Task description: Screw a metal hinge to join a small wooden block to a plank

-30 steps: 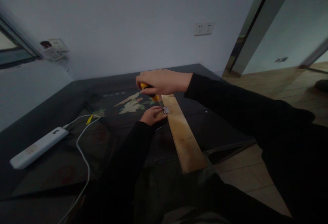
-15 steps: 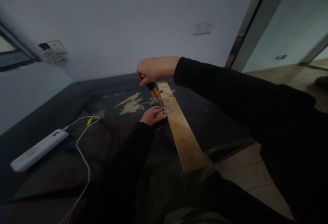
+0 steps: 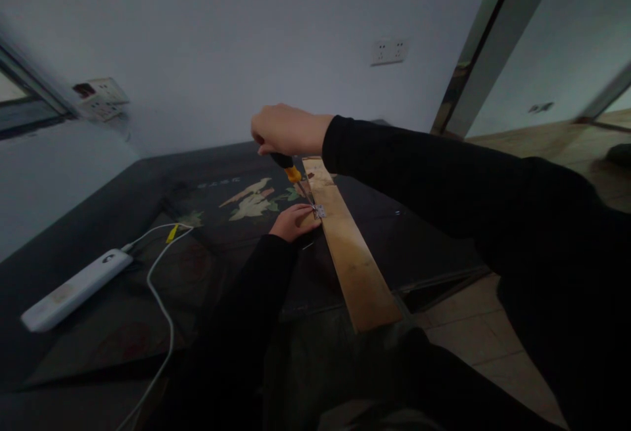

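Note:
A long wooden plank (image 3: 352, 257) lies on a dark table (image 3: 123, 221), its near end jutting past the table's edge. A small metal hinge (image 3: 319, 211) sits on the plank's left edge. My right hand (image 3: 283, 130) is closed around the top of a screwdriver (image 3: 292, 171) with a black and orange handle; its tip points down at the hinge. My left hand (image 3: 294, 221) rests flat on the table beside the plank, fingertips touching the hinge.
A white power strip (image 3: 73, 290) with a white cable (image 3: 162, 299) lies on the table's left side. A painted picture (image 3: 251, 201) decorates the tabletop. Wall sockets (image 3: 389, 52) sit on the back wall, and a doorway opens at right over a wooden floor.
My right hand has risen and shifted slightly left, tilting the screwdriver more upright over the hinge. The left hand and the plank have stayed put.

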`<state>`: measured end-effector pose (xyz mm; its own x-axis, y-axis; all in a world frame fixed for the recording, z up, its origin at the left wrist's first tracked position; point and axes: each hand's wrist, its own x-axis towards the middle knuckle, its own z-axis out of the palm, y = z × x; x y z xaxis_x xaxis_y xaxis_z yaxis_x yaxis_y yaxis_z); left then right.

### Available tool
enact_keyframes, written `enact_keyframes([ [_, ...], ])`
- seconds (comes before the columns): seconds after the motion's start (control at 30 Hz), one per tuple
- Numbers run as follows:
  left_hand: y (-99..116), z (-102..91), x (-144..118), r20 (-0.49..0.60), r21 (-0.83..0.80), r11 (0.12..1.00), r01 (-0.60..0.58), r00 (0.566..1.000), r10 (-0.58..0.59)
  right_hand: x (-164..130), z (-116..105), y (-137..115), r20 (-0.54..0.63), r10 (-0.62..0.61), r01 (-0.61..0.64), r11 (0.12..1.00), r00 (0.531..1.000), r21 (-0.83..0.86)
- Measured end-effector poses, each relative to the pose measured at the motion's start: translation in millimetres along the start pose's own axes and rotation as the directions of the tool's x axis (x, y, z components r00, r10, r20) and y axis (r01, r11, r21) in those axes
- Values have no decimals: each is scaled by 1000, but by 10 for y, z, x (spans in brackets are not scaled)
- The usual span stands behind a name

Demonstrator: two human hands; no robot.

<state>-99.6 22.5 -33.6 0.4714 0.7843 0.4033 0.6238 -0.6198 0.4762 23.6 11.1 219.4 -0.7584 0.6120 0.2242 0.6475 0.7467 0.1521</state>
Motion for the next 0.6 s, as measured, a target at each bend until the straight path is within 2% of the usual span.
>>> enact_keyframes([
  [0.07,9,-6,-4,3,0,1000,-1,1000,1,21,-55,52,147,-2,-9,997,989,71],
  [0.13,12,-8,-11,-5,-7,1000,1,1000,-1,41,-119,99,287,-27,-17,989,958,149],
  [0.2,9,-7,-17,-13,-14,1000,5,1000,-6,44,-163,118,334,-48,-20,980,941,198],
  [0.3,5,-9,-18,-16,-14,1000,17,1000,-17,21,-151,100,284,-14,-44,979,959,197],
  [0.4,14,-21,-12,-10,-23,1000,15,1000,-15,7,-69,81,147,35,-54,990,989,128],
  [0.5,23,-33,-8,-6,-31,999,15,1000,-15,23,20,102,18,55,-56,992,998,113],
  [0.6,15,-33,-9,-7,-35,999,21,1000,-21,31,66,140,-18,80,-76,983,997,166],
])
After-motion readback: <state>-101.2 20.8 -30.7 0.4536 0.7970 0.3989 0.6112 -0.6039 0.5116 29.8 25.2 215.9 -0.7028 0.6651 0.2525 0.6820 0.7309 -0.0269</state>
